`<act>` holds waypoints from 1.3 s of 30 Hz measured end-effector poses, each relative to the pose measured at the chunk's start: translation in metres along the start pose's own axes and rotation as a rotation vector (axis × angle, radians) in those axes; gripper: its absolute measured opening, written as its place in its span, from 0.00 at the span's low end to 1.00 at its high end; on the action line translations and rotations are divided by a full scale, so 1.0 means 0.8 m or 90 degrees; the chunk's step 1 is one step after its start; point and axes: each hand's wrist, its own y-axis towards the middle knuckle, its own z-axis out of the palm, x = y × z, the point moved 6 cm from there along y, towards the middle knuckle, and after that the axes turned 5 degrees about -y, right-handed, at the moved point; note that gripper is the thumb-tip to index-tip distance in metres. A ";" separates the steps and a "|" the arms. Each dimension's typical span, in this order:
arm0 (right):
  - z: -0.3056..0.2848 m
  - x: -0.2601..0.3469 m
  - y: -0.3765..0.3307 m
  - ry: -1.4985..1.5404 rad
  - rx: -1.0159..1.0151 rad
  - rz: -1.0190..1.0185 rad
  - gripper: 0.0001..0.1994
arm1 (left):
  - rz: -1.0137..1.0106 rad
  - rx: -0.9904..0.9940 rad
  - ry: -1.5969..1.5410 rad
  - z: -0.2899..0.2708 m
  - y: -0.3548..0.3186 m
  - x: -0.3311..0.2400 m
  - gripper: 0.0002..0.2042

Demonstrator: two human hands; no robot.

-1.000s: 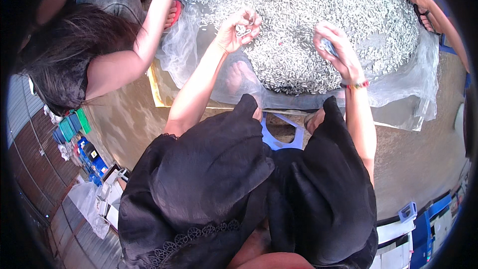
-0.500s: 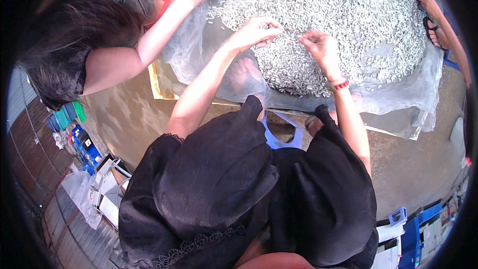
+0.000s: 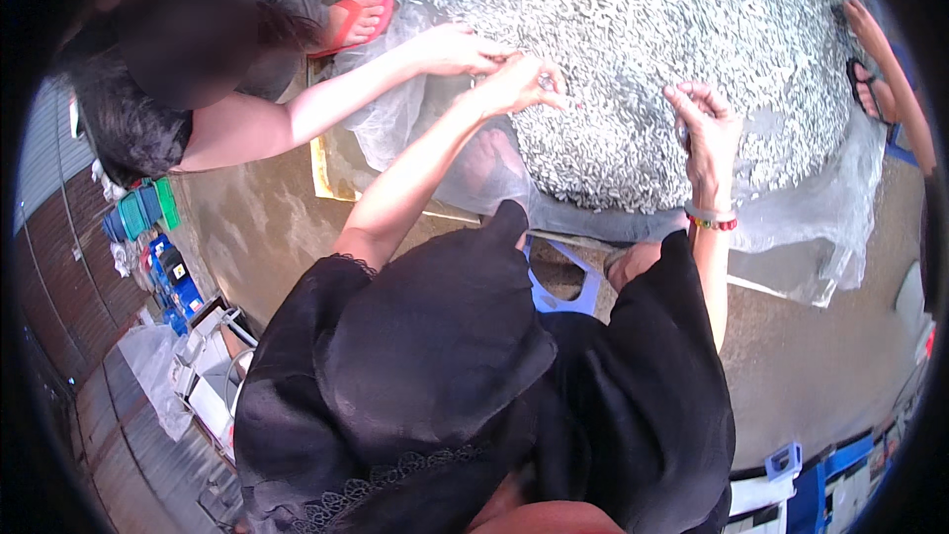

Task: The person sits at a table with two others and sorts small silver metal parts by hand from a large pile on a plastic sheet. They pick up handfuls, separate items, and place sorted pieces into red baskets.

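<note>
A broad heap of small, slender, silvery-white pieces with dark streaks (image 3: 613, 49) is spread in front of me; their kind is too small to make out. My left hand (image 3: 516, 87) hovers over the heap's near left part, fingers curled around something small and pale, thumb and forefinger slightly apart. Right beside it, seemingly touching, is another person's hand (image 3: 457, 49) reaching in from the left. My right hand (image 3: 710, 124), with a beaded bracelet (image 3: 714, 222) at the wrist, is above the heap farther right. Its fingers are bent together at the tips, and whatever they hold is hidden.
Thin translucent netting (image 3: 791, 213) lies under the heap. A blue plastic stool (image 3: 563, 282) shows between my knees. The neighbour's foot in a red sandal (image 3: 361, 20) stands at the left edge. Someone else's arm (image 3: 895, 74) and sandalled foot (image 3: 870, 91) are at the right.
My right hand has moved right, away from my left hand. The neighbour's hand has come down from above to beside my left hand, which has shifted slightly nearer me.
</note>
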 end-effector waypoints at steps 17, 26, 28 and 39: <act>0.056 -0.097 -0.028 0.742 0.215 0.339 0.14 | 0.347 0.047 0.271 0.078 -0.001 -0.194 0.15; 0.018 -0.097 0.006 0.841 0.213 0.356 0.11 | 0.385 -0.171 0.517 0.021 0.088 -0.191 0.24; 0.005 -0.062 0.019 0.795 0.104 0.329 0.12 | 0.373 -0.166 0.637 0.021 0.109 -0.150 0.26; -0.117 0.353 0.229 0.550 0.125 -0.171 0.32 | 0.247 -0.159 0.477 0.062 0.017 -0.060 0.19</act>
